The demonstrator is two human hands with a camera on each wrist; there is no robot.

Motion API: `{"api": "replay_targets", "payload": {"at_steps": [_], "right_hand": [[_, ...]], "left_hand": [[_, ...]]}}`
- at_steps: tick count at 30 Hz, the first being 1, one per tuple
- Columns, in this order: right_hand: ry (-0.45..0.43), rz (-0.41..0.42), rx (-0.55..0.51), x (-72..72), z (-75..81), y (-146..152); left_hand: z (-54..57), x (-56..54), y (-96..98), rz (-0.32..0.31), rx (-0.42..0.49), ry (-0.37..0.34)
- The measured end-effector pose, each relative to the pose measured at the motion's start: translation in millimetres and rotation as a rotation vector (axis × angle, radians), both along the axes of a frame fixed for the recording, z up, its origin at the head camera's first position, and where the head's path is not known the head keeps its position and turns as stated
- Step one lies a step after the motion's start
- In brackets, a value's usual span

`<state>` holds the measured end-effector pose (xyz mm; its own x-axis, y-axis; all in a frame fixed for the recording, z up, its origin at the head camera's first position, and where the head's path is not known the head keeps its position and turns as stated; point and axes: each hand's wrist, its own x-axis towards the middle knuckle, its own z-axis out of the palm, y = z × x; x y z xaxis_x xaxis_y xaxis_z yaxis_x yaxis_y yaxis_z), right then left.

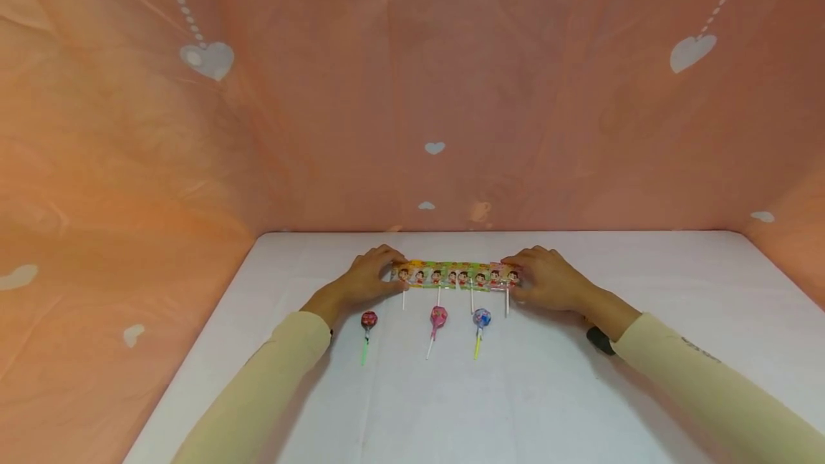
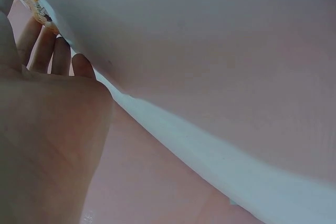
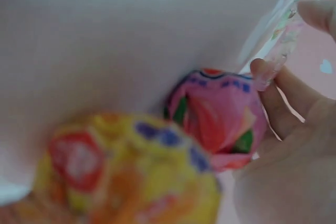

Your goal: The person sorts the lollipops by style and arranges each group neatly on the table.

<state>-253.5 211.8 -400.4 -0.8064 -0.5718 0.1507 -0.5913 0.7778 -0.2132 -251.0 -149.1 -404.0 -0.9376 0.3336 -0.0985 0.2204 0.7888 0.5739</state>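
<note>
A row of flat wrapped lollipops [image 1: 460, 276] with cartoon faces lies across the white table, white sticks toward me. My left hand [image 1: 370, 276] pinches its left end between thumb and fingers; an orange wrapper [image 2: 39, 9] shows there in the left wrist view. At the right end my right hand [image 1: 548, 279] pinches the pinkish wrapper [image 3: 286, 45]. Nearer to me lie three ball lollipops: a dark red one [image 1: 369, 319] on a green stick, a pink one [image 1: 438, 316] on a white stick, and a blue one [image 1: 482, 318] on a yellow stick.
Close under the right wrist, a yellow ball lollipop [image 3: 131, 171] and a pink ball lollipop [image 3: 218, 119] show in the right wrist view. A dark object [image 1: 601, 341] is partly hidden by the right forearm. Orange cloth [image 1: 412, 92] with pale hearts stands behind the white table [image 1: 451, 414].
</note>
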Motion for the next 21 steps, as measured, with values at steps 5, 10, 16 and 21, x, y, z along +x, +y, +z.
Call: {"api": "replay_targets", "payload": {"at_steps": [5,10,16,21], "right_hand": [[-0.020,0.001,-0.011,-0.5,-2.4,1.8],[-0.033,0.002,-0.018,-0.8,-4.4,2.3],[-0.043,0.007,-0.035,-0.8,-5.6,2.2],[-0.045,0.023,-0.035,-0.1,-5.0,1.9]], "left_hand": [[-1.2,-0.9,0.7,-0.003,-0.012,0.010],[-2.7,-2.0,0.6,0.008,-0.014,0.002],[-3.0,-2.5,1.4,0.023,-0.016,-0.006],[-2.6,-2.3,1.3,0.028,-0.015,-0.013]]}}
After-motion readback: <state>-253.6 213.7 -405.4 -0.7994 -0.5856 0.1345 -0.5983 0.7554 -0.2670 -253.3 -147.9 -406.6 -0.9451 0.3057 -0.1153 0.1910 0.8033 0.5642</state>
